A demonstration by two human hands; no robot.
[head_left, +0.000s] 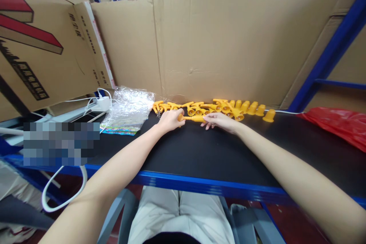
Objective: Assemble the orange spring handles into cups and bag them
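Both my arms reach out over a black work surface (206,152). My left hand (170,119) is closed round one end of a long yellow plastic part (193,118). My right hand (217,120) pinches the other end of the same part with its fingers together. Just behind the hands lies a row of several yellow plastic parts (228,107), some bell-shaped and some T-shaped, along the foot of a cardboard wall.
A clear plastic bag (128,108) with colourful sheets lies at the left, beside a white power strip and cables (98,105). A red plastic bag (337,122) is at the right. Cardboard (228,42) walls the back; blue shelf posts (334,49) stand around.
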